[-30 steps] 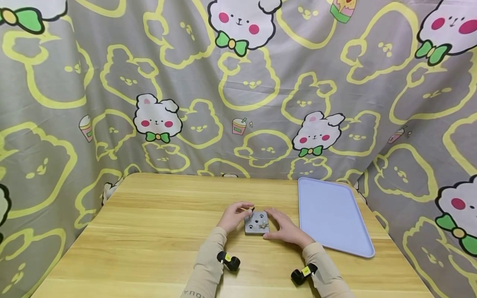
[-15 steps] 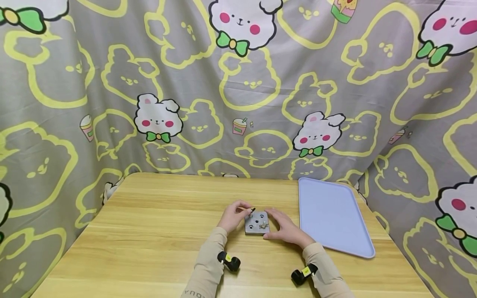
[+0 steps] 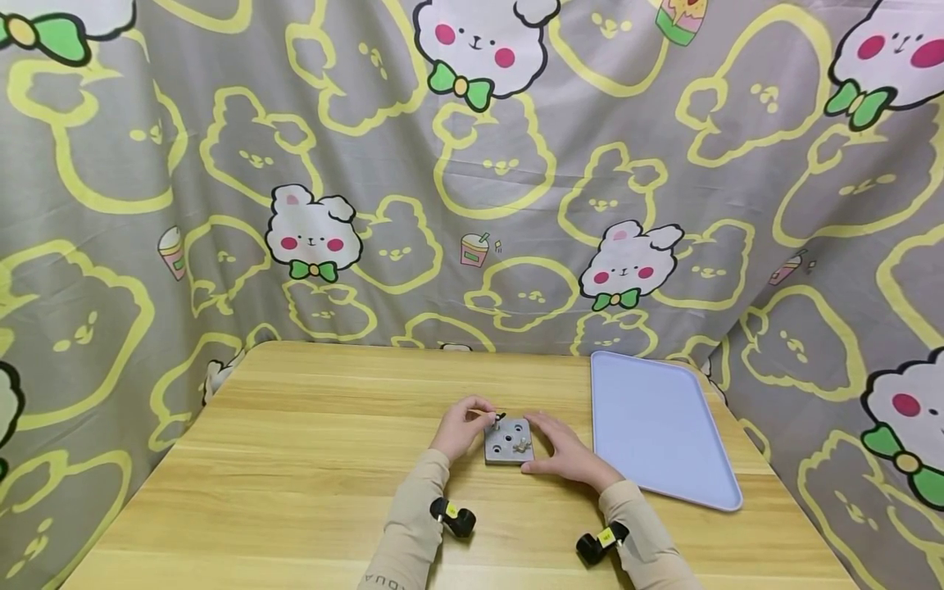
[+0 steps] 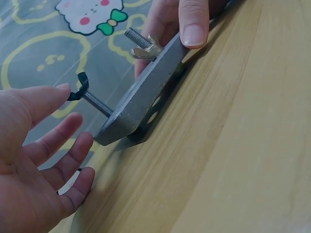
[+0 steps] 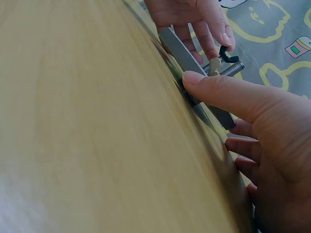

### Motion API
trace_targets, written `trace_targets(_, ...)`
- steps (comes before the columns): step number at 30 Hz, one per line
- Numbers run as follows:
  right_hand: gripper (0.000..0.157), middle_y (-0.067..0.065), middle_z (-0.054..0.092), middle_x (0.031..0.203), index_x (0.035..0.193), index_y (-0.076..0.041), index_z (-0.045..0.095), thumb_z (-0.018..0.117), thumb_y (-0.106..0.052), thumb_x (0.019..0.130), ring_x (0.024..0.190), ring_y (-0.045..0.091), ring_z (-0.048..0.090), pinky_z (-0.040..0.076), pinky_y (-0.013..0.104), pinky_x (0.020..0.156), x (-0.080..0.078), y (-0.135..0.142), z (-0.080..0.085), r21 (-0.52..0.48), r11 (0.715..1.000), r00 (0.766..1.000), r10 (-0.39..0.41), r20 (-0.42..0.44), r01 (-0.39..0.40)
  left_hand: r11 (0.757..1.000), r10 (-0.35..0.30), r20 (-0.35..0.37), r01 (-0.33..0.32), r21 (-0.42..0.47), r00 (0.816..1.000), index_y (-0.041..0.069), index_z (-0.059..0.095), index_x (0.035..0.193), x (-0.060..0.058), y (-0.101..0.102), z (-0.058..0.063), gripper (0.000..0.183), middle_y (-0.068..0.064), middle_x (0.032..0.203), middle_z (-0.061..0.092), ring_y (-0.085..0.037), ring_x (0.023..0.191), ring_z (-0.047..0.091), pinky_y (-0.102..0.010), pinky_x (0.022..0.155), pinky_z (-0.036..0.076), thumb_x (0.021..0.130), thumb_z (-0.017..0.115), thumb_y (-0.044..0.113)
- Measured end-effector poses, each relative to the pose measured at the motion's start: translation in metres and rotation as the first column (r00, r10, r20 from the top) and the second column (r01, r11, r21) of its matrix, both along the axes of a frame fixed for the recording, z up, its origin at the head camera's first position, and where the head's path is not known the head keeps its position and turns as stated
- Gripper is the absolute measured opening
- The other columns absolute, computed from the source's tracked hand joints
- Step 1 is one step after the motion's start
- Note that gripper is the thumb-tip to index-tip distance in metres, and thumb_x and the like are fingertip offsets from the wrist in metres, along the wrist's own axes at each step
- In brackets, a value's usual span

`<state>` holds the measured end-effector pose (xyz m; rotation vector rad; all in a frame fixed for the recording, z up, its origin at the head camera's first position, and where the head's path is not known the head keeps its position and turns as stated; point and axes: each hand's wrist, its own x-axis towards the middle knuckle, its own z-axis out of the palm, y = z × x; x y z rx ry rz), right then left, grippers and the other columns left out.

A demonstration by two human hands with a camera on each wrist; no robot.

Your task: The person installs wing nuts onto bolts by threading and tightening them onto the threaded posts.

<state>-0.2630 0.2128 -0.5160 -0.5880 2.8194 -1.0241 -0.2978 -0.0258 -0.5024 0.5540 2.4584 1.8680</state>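
A square grey metal plate (image 3: pixel 509 452) with several holes is in front of me on the table. My right hand (image 3: pixel 564 453) grips its right end, thumb at the near edge and fingers at the far edge. A wing screw (image 4: pixel 83 84) with a black head and silver thread stands in the plate's far left corner. The thumb of my left hand (image 3: pixel 456 430) touches that black head, while the other fingers are loosely bent and apart from it in the left wrist view. A brass-coloured wing nut (image 4: pixel 148 50) sits on a second threaded rod near my right thumb.
A pale blue tray (image 3: pixel 656 426) lies at the right of the wooden table (image 3: pixel 295 459). Behind the table hangs a grey patterned curtain (image 3: pixel 398 319). Black cameras sit on both wrists. A dark gap shows under the plate (image 4: pixel 141 99) in the left wrist view.
My left fingers have drawn back slightly from the black wing head. The right hand and the plate hold their place.
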Motion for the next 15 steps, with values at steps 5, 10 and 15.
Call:
trace_targets(5, 0.094, 0.022, 0.031, 0.156, 0.15, -0.008, 0.036, 0.078, -0.047, 0.076, 0.146, 0.044, 0.022, 0.016, 0.067, 0.116, 0.0009, -0.0004, 0.0016, -0.009, 1.0, 1.0, -0.001, 0.006, 0.001, 1.0, 0.006, 0.0, -0.006, 0.007, 1.0, 0.005, 0.068, 0.097, -0.0001, 0.0004, 0.0002, 0.011, -0.013, 0.105, 0.069, -0.013, 0.083, 0.06, -0.028, 0.079, 0.049, 0.093, 0.065, 0.015)
trace_targets(10, 0.093, 0.022, 0.032, 0.156, 0.15, -0.008, 0.036, 0.079, -0.046, 0.076, 0.146, 0.044, 0.022, 0.017, 0.067, 0.115, 0.0012, -0.0003, 0.0021, -0.011, 1.0, 1.0, 0.001, 0.004, -0.001, 1.0, 0.013, -0.002, -0.013, 0.01, 1.0, 0.005, 0.068, 0.097, 0.0003, 0.0012, 0.0009, 0.011, -0.013, 0.105, 0.07, -0.012, 0.083, 0.06, -0.027, 0.079, 0.049, 0.093, 0.064, 0.015)
trace_targets(15, 0.093, 0.021, 0.033, 0.155, 0.149, -0.007, 0.036, 0.079, -0.046, 0.076, 0.146, 0.044, 0.023, 0.017, 0.066, 0.116, 0.0008, -0.0003, 0.0015, -0.008, 1.0, 1.0, 0.006, -0.007, -0.006, 1.0, 0.01, -0.016, -0.01, 0.006, 1.0, 0.004, 0.069, 0.1, 0.0002, 0.0012, 0.001, 0.013, -0.013, 0.105, 0.069, -0.014, 0.084, 0.061, -0.024, 0.079, 0.05, 0.094, 0.063, 0.014)
